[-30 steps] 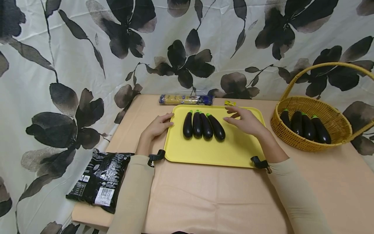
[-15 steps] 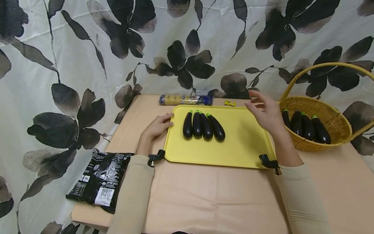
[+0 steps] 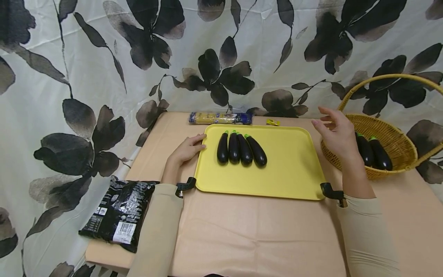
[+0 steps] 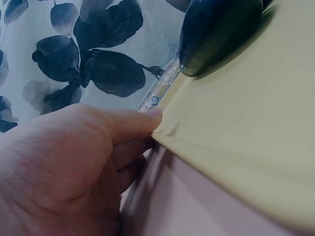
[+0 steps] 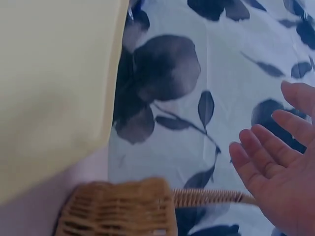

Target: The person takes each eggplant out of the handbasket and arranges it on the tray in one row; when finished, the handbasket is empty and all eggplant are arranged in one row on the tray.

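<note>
Several dark eggplants (image 3: 239,149) with green stem ends lie side by side on the yellow tray (image 3: 290,181), left of its middle. My left hand (image 3: 187,149) holds the tray's left edge; in the left wrist view the thumb (image 4: 142,120) is on the rim, other fingers curled below it. My right hand (image 3: 339,134) is in the air between the tray and the wicker basket (image 3: 401,142), fingers loosely spread and holding nothing. It hides part of the basket; two eggplants (image 3: 380,154) show inside.
Behind the tray lie a pasta packet (image 3: 220,118) and a small yellow packet (image 3: 272,122). A black plastic bag (image 3: 121,211) rests at the table's left edge. The basket's tall handle (image 3: 391,77) arches over it. A floral cloth (image 3: 263,46) hangs behind the table.
My right hand has moved right, from above the tray to the near side of the basket's left rim. The left hand has stayed at the tray's edge. The eggplants have not moved.
</note>
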The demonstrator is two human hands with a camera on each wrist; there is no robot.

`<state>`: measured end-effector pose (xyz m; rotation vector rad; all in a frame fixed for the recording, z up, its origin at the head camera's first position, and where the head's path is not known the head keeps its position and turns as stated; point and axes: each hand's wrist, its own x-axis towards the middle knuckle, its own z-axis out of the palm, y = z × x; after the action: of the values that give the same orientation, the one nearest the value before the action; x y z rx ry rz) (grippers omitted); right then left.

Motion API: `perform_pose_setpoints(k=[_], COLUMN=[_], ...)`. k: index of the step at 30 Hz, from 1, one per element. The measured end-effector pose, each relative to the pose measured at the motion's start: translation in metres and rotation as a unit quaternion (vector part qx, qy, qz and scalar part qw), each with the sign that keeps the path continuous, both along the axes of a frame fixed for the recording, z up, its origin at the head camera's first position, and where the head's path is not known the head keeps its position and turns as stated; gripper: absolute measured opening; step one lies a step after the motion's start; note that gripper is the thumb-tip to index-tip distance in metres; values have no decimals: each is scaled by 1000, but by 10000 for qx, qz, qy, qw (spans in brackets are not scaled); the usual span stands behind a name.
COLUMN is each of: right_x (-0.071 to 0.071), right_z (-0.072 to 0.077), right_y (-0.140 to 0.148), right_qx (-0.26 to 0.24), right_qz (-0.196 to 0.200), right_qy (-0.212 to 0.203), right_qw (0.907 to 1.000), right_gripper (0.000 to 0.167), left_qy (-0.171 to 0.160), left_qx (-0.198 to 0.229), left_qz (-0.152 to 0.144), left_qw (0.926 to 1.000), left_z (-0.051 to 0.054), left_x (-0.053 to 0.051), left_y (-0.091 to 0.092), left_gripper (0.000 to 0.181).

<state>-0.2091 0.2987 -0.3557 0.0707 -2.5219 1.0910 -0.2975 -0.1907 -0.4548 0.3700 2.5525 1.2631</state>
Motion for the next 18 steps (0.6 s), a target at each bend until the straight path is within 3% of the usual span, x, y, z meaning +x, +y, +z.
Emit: perform_pose_setpoints(k=[9, 18], right_x=[2, 3], right_z=[-2, -18], right_y=[40, 83], right_qx=[132, 336], right_qz=[-524, -550], right_qy=[-694, -1561], right_qw=[9961, 9856], right_gripper=[63, 68], left_qy=[-59, -28], left_qx=[29, 7], left_qz=[56, 9], left_qw=[10000, 10000], left_z=[2, 3], left_x=[3, 2], left_y=[1, 1], left_gripper=[56, 55])
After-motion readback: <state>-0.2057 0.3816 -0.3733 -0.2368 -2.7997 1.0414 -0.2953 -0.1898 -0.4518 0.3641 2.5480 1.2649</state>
